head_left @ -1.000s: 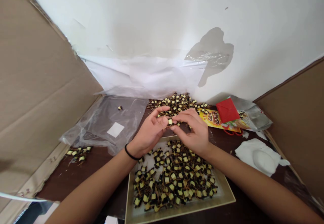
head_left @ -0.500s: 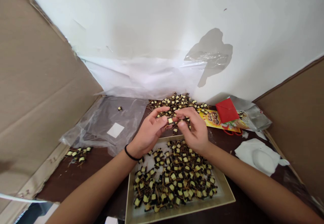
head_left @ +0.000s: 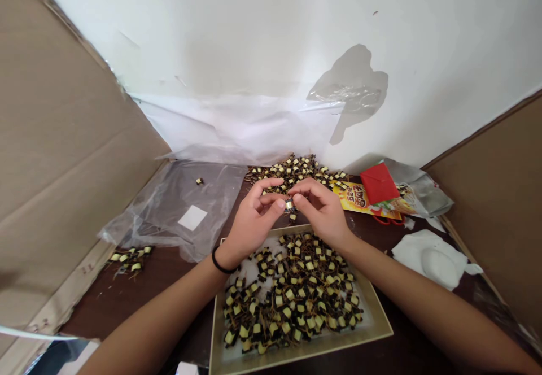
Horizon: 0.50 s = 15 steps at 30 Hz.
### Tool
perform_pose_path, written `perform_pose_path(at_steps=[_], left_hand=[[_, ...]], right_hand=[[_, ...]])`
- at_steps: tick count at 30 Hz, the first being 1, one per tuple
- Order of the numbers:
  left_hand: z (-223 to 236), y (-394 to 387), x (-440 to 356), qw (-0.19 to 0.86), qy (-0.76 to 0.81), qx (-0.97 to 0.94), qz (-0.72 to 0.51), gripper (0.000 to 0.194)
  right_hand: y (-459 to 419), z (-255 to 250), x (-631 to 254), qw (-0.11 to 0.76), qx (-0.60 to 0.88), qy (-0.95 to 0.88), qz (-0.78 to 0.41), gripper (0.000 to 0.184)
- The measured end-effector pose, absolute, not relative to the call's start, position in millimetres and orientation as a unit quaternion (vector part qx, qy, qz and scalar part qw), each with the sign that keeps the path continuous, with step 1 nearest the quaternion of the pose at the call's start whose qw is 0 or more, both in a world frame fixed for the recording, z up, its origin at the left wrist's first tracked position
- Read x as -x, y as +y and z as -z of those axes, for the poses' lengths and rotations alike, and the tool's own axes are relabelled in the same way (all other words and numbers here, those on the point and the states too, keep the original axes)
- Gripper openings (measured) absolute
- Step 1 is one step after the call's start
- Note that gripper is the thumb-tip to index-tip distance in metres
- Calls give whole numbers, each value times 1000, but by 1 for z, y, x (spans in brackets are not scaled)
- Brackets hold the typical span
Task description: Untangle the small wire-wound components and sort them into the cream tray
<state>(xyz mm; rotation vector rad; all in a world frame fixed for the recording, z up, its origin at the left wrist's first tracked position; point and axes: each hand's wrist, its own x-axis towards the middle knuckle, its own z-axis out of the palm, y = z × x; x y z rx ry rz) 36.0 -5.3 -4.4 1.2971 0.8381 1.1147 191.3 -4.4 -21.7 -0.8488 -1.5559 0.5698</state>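
A small yellow-taped transformer coil (head_left: 289, 205) with black ends is held up above the far edge of a shallow box. My left hand (head_left: 255, 217), a black band on its wrist, pinches the coil's left side between thumb and fingers. From the right, thumb and forefinger of my right hand (head_left: 324, 211) grip its other side. Below the hands, the cream-coloured box (head_left: 339, 352) holds many similar coils (head_left: 300, 309) with thin copper-coloured wires. Behind my fingers lies a heap of more such coils (head_left: 296, 166), partly hidden.
At left lie a clear plastic bag (head_left: 228, 188) with a white label (head_left: 192, 217), a single coil (head_left: 199, 181) and a small group of coils (head_left: 131, 257). To the right are a yellow snack packet (head_left: 353, 197), a red envelope (head_left: 379, 183), red-handled scissors (head_left: 383, 220) and crumpled white tissue (head_left: 423, 256).
My right thumb and forefinger have closed in on the coil, which has turned slightly and moved a little to the right. The left fingers have shifted along with it.
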Motion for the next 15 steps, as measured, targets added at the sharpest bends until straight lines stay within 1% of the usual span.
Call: perform_pose_path(at_steps=[5,10,15], left_hand=[[5,-6,-36,580,350,-558,-478,42],[6,-6,-36,572,348,-565,-482,42],[8,-5,-36,563,364,-568,-478,43]], right_hand=[[-5,20,-192,602,346,-681,-235,14],[-4,22,-192,603,348,-685,-213,8],[-4,23,-192,597,363,-685,-207,12]])
